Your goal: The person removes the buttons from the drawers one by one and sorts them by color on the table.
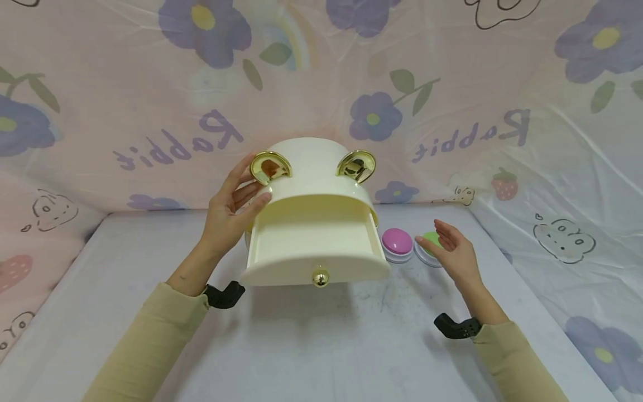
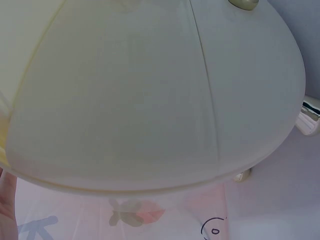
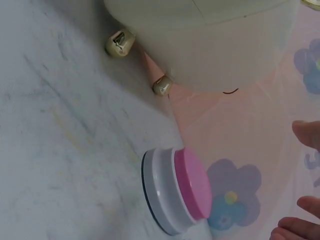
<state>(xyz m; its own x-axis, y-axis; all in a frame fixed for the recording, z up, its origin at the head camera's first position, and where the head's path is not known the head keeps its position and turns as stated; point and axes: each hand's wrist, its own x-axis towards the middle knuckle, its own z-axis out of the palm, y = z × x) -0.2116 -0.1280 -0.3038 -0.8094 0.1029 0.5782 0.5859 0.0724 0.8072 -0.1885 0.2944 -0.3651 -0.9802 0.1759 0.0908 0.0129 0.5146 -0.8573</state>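
box (image 1: 312, 170) gripped by left hand (image 1: 230, 213) | right hand (image 1: 458, 255) loose, nothing held | might get tipped if pulled-out drawer (image 1: 283, 272) is bumped

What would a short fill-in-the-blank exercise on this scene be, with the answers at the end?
1. The drawer of the white box stands ____.
2. The hand holding the box is the person's ____ one.
3. In the head view, the right hand partly covers the round button whose dome is ____.
4. The round knob on the drawer's front is ____ in color.

Missing words: open; left; green; gold.
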